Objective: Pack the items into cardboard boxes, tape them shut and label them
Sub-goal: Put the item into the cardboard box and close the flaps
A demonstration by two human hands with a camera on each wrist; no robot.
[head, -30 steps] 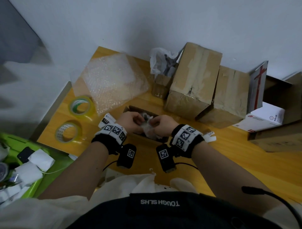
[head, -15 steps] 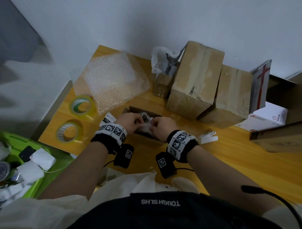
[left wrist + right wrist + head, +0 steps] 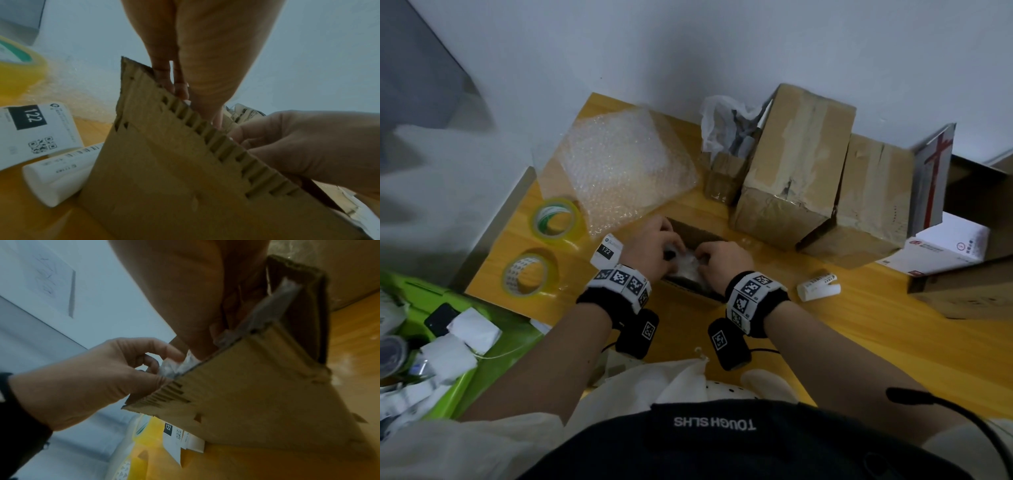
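A green bin (image 3: 493, 346) of papers and a black phone (image 3: 440, 318) sits well left of the left hand (image 3: 654, 246); the white wall (image 3: 688, 51) rises beyond both hands.

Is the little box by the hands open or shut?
Open. The box has no flaps over its top, and both hands, left and right, reach inside, pressing a plastic-wrapped item down into it.

box (image 3: 185, 186): matt corrugated cardboard | wrap (image 3: 619, 168): glossy plastic | table (image 3: 859, 342): smooth wood
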